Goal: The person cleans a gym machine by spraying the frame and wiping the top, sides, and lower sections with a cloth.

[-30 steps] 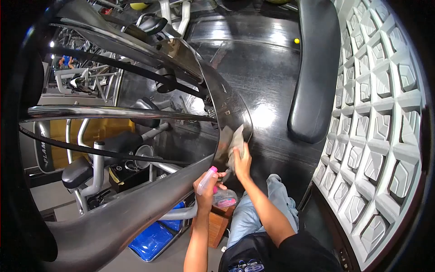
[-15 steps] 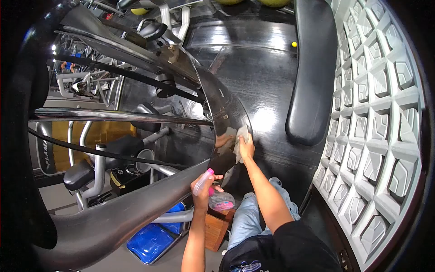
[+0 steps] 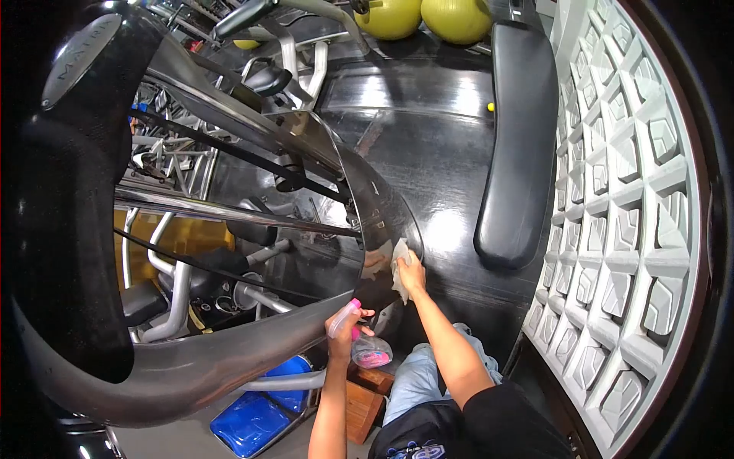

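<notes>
My right hand (image 3: 411, 273) presses a crumpled pale cloth (image 3: 401, 264) against the glossy dark curved panel (image 3: 380, 206) of a gym machine. A reflection of the hand and cloth shows in the shiny surface. In my left hand (image 3: 342, 325) is a clear spray bottle (image 3: 371, 350) with a pink spray head; its fingers wrap round the neck, and the bottle's body hangs below to the right. The left hand is just beside the lower part of the machine's frame (image 3: 229, 359).
A long black padded bench (image 3: 520, 145) stands to the right, before a grey textured wall panel (image 3: 612, 252). Yellow exercise balls (image 3: 456, 17) lie at the back. Below left are a blue folding chair (image 3: 251, 423) and a wooden box (image 3: 359, 409). Chrome rods (image 3: 252, 210) cross the machine.
The view has tilted and shifted, bringing more of the balls and the machine's top into sight. My right hand and the cloth stay on the panel; the left still holds the bottle.
</notes>
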A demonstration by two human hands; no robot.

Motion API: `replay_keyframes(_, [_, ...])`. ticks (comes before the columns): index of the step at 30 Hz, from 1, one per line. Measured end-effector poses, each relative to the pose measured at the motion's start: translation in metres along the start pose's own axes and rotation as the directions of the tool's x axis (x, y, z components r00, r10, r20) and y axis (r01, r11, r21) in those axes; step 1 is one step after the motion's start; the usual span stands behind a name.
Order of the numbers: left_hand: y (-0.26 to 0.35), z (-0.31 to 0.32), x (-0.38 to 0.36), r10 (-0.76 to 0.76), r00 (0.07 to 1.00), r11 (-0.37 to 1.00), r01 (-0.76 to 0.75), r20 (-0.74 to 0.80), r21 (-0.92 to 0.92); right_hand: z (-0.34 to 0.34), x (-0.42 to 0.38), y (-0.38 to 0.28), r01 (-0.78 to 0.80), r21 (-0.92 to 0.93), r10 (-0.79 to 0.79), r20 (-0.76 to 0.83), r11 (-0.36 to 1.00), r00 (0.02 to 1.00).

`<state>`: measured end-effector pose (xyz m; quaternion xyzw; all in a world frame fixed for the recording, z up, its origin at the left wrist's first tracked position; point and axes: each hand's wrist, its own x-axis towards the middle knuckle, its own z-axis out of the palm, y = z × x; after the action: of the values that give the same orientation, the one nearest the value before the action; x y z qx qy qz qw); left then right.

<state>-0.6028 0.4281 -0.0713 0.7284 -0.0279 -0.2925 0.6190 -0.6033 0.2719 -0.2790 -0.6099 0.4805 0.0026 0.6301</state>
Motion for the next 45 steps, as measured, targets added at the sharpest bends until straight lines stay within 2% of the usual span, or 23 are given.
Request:
replay_keyframes(2, [-0.004,-0.001,0.001,0.008,1.0,1.0,-0.008,-0.005,-0.013,-0.022,-0.027,-0.053,0.133,0.232,-0.118,-0.077,0.964,0.99])
replay_keyframes(3, [-0.007,-0.002,0.002,0.01,1.0,1.0,-0.01,-0.007,-0.023,-0.016,-0.037,-0.061,0.357,0.181,-0.306,-0.26,0.916,0.916])
replay_keyframes(6, [-0.009,-0.004,0.004,-0.009,1.0,0.998,0.009,0.003,-0.067,-0.018,-0.076,-0.08,0.594,0.145,-0.526,-0.335,0.791,0.782])
replay_keyframes(10, [-0.011,-0.006,0.005,0.0,1.0,0.996,0.001,0.016,-0.086,-0.019,-0.089,-0.063,0.494,0.216,-0.463,-0.18,0.842,0.868])
replay_keyframes(13, [-0.013,-0.005,0.005,0.014,1.0,0.998,-0.013,0.023,-0.067,-0.026,-0.059,-0.061,0.281,0.058,-0.276,-0.083,0.958,0.958])
replay_keyframes(14, [-0.012,-0.005,0.005,0.012,1.0,0.997,-0.01,0.028,-0.08,-0.024,-0.051,-0.064,0.362,-0.023,-0.36,-0.187,0.932,0.914])
replay_keyframes(17, [-0.006,-0.004,0.007,0.011,0.999,0.996,-0.008,0.036,-0.085,-0.035,-0.053,-0.103,0.422,0.162,-0.398,-0.162,0.892,0.903])
replay_keyframes(20, [-0.006,-0.003,0.007,0.01,0.998,0.997,-0.007,0.055,-0.071,-0.042,-0.091,-0.125,0.568,0.106,-0.531,-0.248,0.816,0.81])
replay_keyframes(21, [-0.005,-0.004,0.008,0.013,0.998,0.998,-0.009,0.066,-0.06,-0.04,-0.095,-0.116,0.546,0.18,-0.518,-0.18,0.818,0.836])
replay_keyframes(22, [-0.007,-0.005,0.01,0.023,0.997,0.998,-0.018,0.072,-0.068,-0.036,-0.106,-0.107,0.617,0.114,-0.578,-0.252,0.779,0.776])
replay_keyframes(24, [-0.014,-0.011,0.014,-0.023,0.992,0.995,0.034,0.122,-0.093,-0.029,-0.118,-0.081,0.49,0.151,-0.481,-0.093,0.859,0.872])
replay_keyframes(25, [-0.008,-0.009,0.011,-0.039,0.993,0.995,0.049,0.114,-0.092,-0.022,-0.114,-0.069,0.494,0.148,-0.484,-0.096,0.857,0.87])
replay_keyframes(27, [-0.009,-0.01,0.013,-0.034,0.99,0.991,0.051,0.14,-0.122,-0.013,-0.101,-0.053,0.29,0.019,-0.287,-0.084,0.957,0.954])
replay_keyframes(28, [-0.009,-0.012,0.013,-0.033,0.987,0.988,0.057,0.16,-0.147,-0.013,-0.094,-0.055,0.295,0.016,-0.293,-0.084,0.955,0.953])
replay_keyframes(30, [-0.011,-0.012,0.013,-0.026,0.988,0.988,0.048,0.15,-0.146,-0.016,-0.077,-0.067,0.162,0.073,-0.159,-0.039,0.984,0.986])
replay_keyframes(31, [-0.011,-0.01,0.012,-0.023,0.989,0.989,0.044,0.143,-0.144,-0.025,-0.085,-0.083,0.281,0.125,-0.271,-0.088,0.952,0.958])
replay_keyframes(34, [-0.01,-0.009,0.013,-0.023,0.989,0.988,0.045,0.146,-0.146,-0.026,-0.084,-0.107,0.398,0.088,-0.363,-0.27,0.913,0.892])
replay_keyframes(35, [-0.016,-0.011,0.015,-0.013,0.988,0.984,0.04,0.152,-0.174,-0.027,-0.086,-0.111,0.514,0.02,-0.483,-0.312,0.858,0.818])
replay_keyframes(36, [-0.015,-0.011,0.015,-0.012,0.987,0.985,0.039,0.158,-0.169,-0.029,-0.094,-0.114,0.513,0.022,-0.481,-0.319,0.858,0.817])
replay_keyframes(40, [-0.011,-0.008,0.021,0.03,0.984,0.99,-0.005,0.175,-0.143,-0.037,-0.113,-0.09,0.562,0.033,-0.541,-0.227,0.827,0.81])
replay_keyframes(42, [-0.006,-0.002,0.021,0.041,0.992,0.99,-0.023,0.121,-0.14,-0.042,-0.116,-0.073,0.523,0.015,-0.523,-0.002,0.852,0.852])
replay_keyframes(44, [-0.003,0.002,0.025,0.074,0.988,0.982,-0.05,0.132,-0.18,-0.039,-0.106,-0.068,0.473,0.007,-0.473,0.009,0.881,0.881])
replay_keyframes(45, [0.001,0.004,0.027,0.09,0.988,0.982,-0.067,0.124,-0.174,-0.032,-0.094,-0.068,0.455,-0.012,-0.455,-0.085,0.89,0.887])
